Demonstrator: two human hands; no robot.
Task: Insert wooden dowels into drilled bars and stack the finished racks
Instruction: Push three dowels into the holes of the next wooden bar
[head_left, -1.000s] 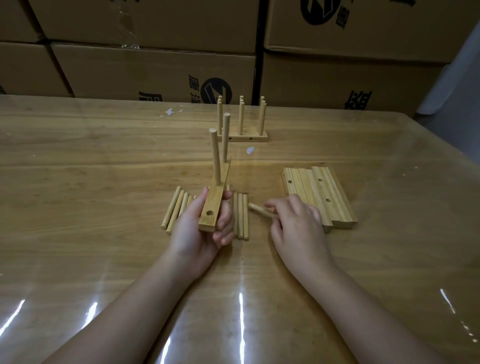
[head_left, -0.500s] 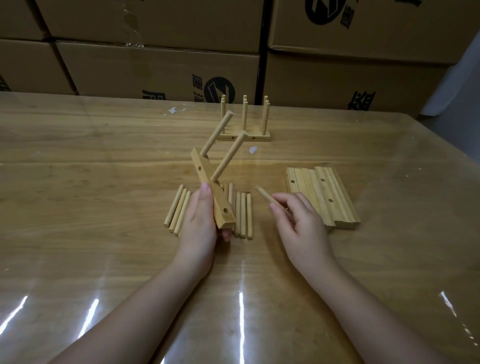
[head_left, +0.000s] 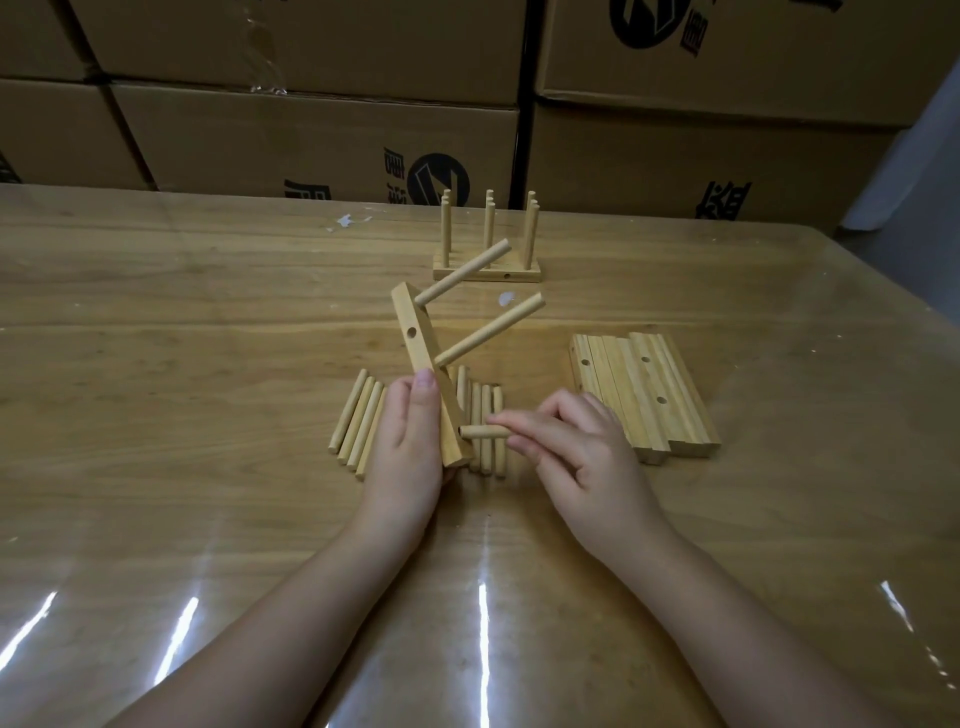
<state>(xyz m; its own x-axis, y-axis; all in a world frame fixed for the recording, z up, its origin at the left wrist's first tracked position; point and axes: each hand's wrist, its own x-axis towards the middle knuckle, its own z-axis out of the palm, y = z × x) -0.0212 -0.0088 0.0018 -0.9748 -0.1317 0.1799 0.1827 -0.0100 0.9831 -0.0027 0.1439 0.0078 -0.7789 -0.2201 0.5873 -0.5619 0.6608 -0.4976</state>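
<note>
Clearly, the bar (head_left: 423, 364) was gripped near its lower end by the left hand (head_left: 410, 447) and tilted, so that its long axis ran from about 5 to 11 o'clock. In it two dowels (head_left: 488, 330) were already seated, pointing toward 2 o'clock. A third dowel (head_left: 480, 431) was pinched by the right hand (head_left: 582, 457) and held almost level. Its free tip was aimed toward 9 o'clock, just beside the bar's lower end, where the last hole was judged to lie, though hidden. Beneath both hands, loose dowels (head_left: 358, 415) were spread on the counter (head_left: 208, 312). Spare bars (head_left: 644, 395) lay at 3 o'clock and finished racks (head_left: 519, 273) at 12.
</note>
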